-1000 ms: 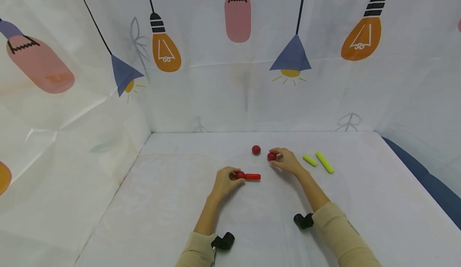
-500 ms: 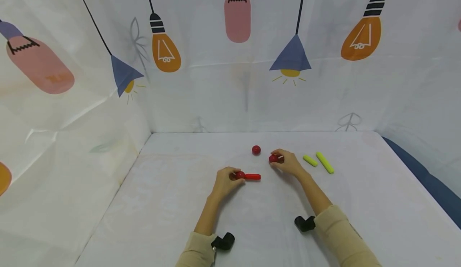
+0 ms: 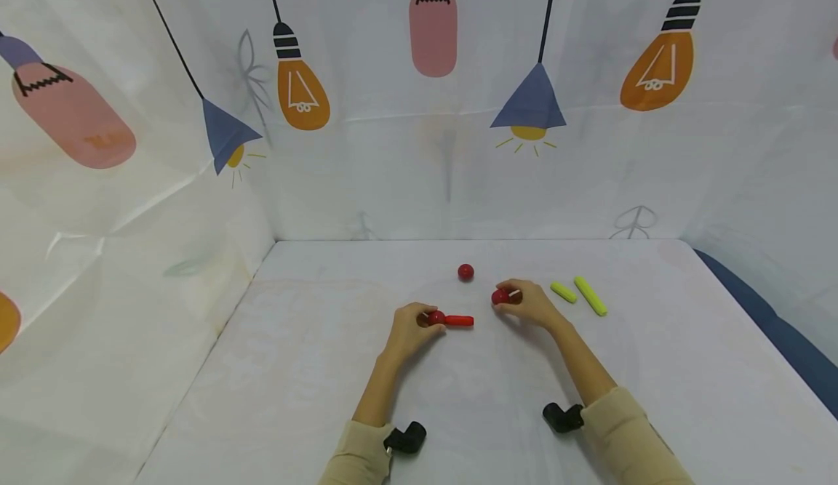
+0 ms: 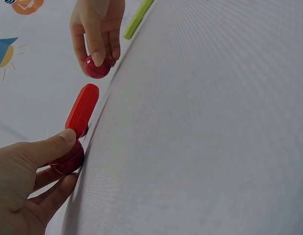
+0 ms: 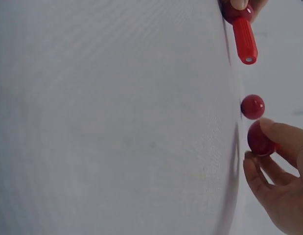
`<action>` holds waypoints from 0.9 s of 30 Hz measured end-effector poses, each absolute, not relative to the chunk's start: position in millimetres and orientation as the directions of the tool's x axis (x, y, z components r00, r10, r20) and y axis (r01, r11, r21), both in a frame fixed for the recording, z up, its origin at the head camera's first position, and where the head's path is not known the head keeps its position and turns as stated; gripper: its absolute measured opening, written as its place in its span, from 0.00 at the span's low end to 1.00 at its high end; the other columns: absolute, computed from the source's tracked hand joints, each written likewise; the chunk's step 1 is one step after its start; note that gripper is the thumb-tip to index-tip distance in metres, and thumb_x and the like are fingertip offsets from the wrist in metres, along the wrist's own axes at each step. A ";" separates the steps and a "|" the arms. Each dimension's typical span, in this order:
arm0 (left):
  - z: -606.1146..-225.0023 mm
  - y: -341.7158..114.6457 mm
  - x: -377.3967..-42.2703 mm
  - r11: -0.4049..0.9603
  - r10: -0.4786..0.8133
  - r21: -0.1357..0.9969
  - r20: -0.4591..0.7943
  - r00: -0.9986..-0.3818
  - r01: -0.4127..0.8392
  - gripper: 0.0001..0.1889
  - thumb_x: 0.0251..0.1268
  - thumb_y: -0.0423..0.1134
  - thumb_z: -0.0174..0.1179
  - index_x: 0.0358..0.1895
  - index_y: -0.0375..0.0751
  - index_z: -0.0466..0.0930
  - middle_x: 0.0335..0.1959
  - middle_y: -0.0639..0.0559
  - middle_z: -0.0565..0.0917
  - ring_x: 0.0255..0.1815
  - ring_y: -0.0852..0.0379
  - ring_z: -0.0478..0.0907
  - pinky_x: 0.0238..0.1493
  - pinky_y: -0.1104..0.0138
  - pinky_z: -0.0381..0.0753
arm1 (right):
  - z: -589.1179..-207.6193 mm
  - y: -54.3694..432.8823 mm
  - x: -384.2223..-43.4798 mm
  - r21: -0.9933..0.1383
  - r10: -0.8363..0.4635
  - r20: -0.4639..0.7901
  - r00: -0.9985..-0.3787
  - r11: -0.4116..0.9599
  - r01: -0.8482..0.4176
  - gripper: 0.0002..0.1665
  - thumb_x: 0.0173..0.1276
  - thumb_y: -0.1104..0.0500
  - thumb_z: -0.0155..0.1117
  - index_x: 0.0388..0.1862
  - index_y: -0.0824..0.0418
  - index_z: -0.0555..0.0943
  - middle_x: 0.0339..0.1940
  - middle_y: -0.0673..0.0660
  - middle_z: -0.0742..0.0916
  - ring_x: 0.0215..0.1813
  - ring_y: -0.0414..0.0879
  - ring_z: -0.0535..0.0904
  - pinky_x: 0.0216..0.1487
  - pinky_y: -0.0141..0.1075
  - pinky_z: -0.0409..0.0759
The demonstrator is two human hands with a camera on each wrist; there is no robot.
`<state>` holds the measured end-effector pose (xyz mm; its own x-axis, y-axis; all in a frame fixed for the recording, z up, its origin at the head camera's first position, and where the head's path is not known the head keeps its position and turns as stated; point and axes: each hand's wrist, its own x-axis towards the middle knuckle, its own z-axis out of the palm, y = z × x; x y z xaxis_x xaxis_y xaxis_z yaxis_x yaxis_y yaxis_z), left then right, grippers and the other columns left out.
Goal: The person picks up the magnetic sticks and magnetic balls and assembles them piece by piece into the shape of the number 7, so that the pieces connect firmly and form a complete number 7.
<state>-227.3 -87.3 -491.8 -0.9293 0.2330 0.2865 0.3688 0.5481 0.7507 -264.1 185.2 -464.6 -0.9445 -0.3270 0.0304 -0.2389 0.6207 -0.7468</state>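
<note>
My left hand (image 3: 409,330) pinches a dark red ball (image 3: 436,318) low at the tabletop. From the ball's right side a short bright red rod (image 3: 460,321) sticks out, its end touching the ball. In the right wrist view that ridged rod (image 5: 245,41) shows a small pale disc at its free end. Farther right, my right hand (image 3: 530,303) holds another red ball (image 3: 500,297) between thumb and fingers, apart from the rod. The left wrist view shows this ball (image 4: 97,67) beyond the rod's tip. A third red ball (image 3: 465,273) lies behind, between both hands.
Two yellow-green rods lie right of my right hand: a short rod (image 3: 564,292) and a longer rod (image 3: 591,296). The white table (image 3: 327,383) meets a white sheet (image 3: 393,172) printed with lamps at the back and left. Something dark blue (image 3: 772,318) shows beyond the right edge.
My right hand has drawn back toward me and slightly to the right, carrying its red ball. The left hand, its ball and the rod have stayed in place.
</note>
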 end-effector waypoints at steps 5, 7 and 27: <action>-492.9 -87.8 -227.9 0.541 0.229 0.753 0.295 -0.928 0.374 0.19 0.49 0.35 0.72 0.45 0.31 0.82 0.37 0.44 0.84 0.34 0.55 0.79 0.37 0.70 0.80 | -462.7 187.3 -260.5 -0.754 -0.348 0.013 -0.938 0.612 -0.237 0.25 0.60 0.59 0.67 0.54 0.71 0.76 0.47 0.65 0.82 0.46 0.55 0.79 0.46 0.45 0.79; -493.4 -87.8 -228.3 0.543 0.229 0.752 0.295 -0.928 0.373 0.19 0.48 0.35 0.72 0.45 0.31 0.82 0.37 0.44 0.84 0.34 0.55 0.79 0.37 0.70 0.79 | -462.7 187.6 -259.0 -0.756 -0.352 -0.001 -0.936 0.613 -0.229 0.25 0.60 0.59 0.67 0.54 0.70 0.76 0.47 0.65 0.82 0.46 0.55 0.79 0.46 0.45 0.79; -492.0 -87.0 -227.7 0.554 0.233 0.744 0.294 -0.927 0.375 0.19 0.49 0.36 0.72 0.45 0.32 0.82 0.37 0.45 0.84 0.35 0.55 0.78 0.38 0.69 0.79 | -459.6 180.2 -243.6 -0.777 -0.403 -0.069 -0.913 0.596 -0.204 0.24 0.57 0.61 0.69 0.52 0.69 0.76 0.45 0.62 0.82 0.44 0.52 0.79 0.45 0.43 0.79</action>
<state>-227.7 -87.0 -492.0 -0.9270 0.2326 0.2942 0.3749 0.5537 0.7435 -243.6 180.2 -459.6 -0.9125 -0.4031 -0.0691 -0.2044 0.5957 -0.7767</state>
